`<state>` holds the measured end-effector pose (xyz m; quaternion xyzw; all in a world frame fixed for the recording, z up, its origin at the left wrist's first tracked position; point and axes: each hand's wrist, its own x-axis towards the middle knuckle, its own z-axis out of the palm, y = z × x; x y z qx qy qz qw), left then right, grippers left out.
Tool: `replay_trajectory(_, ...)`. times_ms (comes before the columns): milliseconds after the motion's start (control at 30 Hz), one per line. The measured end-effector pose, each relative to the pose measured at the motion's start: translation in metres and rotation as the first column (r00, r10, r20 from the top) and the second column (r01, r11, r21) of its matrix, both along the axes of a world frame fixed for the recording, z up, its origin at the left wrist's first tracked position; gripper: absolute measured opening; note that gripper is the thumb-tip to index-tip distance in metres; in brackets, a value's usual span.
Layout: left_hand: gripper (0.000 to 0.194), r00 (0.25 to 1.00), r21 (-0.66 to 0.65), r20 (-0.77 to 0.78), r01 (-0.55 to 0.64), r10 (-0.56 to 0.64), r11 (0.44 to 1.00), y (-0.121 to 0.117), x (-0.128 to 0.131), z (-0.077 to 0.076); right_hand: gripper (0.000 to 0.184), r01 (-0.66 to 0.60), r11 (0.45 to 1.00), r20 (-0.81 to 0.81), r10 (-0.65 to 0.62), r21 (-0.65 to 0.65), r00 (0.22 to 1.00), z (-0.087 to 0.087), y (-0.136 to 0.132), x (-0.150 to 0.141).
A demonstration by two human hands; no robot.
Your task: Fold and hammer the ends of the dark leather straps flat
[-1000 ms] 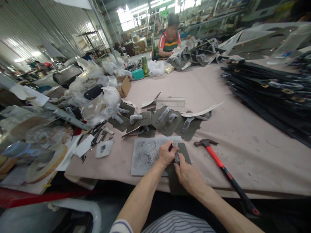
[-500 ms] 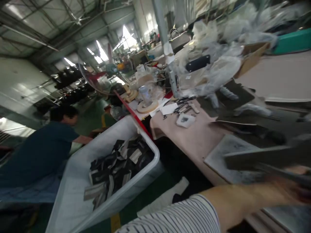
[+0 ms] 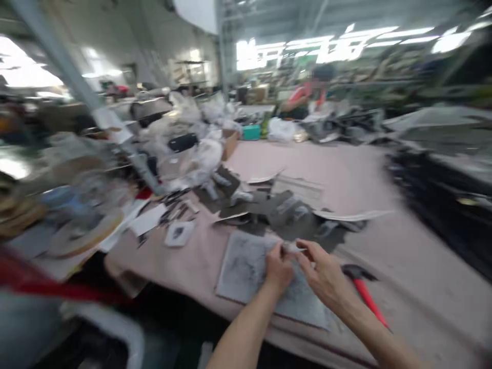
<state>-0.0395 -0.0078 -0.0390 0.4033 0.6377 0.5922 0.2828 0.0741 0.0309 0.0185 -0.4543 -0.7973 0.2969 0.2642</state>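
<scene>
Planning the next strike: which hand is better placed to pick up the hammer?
Probably the right hand: the hammer lies just beside it on the table, while the left hand sits farther away over the grey pad.

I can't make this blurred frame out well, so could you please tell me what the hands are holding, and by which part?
Both the left hand and right hand pinch a small pale piece between their fingertips; which part cannot be told.

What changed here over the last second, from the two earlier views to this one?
The view swung left toward a white bin of dark pieces and has come back to the pink worktable. The dark green sheet once under the hands is gone; left hand and right hand now pinch a small pale piece over the grey scuffed mat. The red-handled hammer stayed put.
</scene>
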Motion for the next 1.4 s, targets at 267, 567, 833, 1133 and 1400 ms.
replay_trajectory(267,0.021,0.998,-0.005,-0.061,0.023,-0.024,1.0,0.028,0.001,-0.044,0.042,0.444,0.857,0.357,-0.514,0.262,0.78,-0.008,0.157,0.09)
replay_trajectory(567,0.021,0.996,-0.022,-0.086,0.01,-0.012,1.0,0.032,0.001,-0.045,0.021,0.275,0.928,0.482,-0.367,0.253,0.795,0.002,0.216,0.113)
replay_trajectory(833,0.02,0.999,-0.036,-0.033,0.005,-0.006,0.999,0.031,0.002,-0.043,0.04,0.338,0.94,0.075,-0.341,0.057,0.937,0.053,0.135,0.114)
replay_trajectory(1133,0.031,0.936,0.009,0.31,-0.181,0.17,0.983,0.023,-0.01,-0.044,0.033,0.185,0.813,-0.063,-0.261,-0.552,0.963,-0.056,-0.039,0.086)
replay_trajectory(1400,0.028,0.938,0.079,0.243,0.233,-0.246,0.969,0.031,0.006,-0.029,0.028,0.341,0.843,0.244,-0.258,-0.416,0.935,-0.078,-0.041,0.082)
